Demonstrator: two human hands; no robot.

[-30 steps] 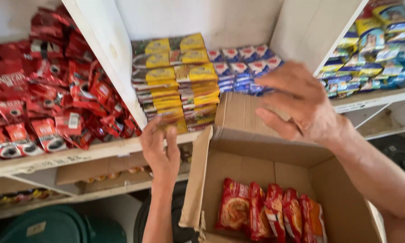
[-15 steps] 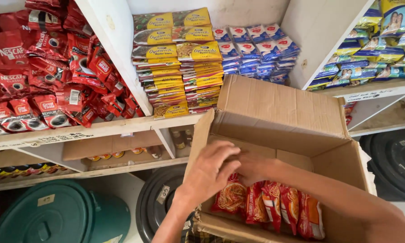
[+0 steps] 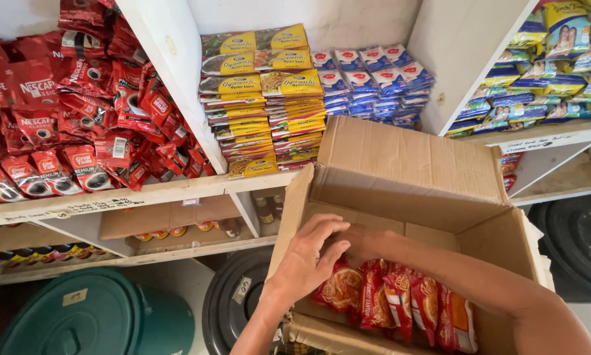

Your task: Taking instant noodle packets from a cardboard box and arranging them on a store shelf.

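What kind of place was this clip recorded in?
Probably a small shop or its stockroom: white shelves stacked with red sachets and yellow packets, and both hands in a cardboard box of red noodle packs.

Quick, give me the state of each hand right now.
Left hand: open, fingers curled over the red noodle packets in the brown cardboard box; no clear grip.
Right hand: mostly hidden behind the left; cannot be told.

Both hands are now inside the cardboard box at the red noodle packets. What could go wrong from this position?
1. The left hand and right hand crowd one corner of the cardboard box; they may crush the red noodle packets.
2. The box seems to sit on a black round lid, so pressing down might tip it.
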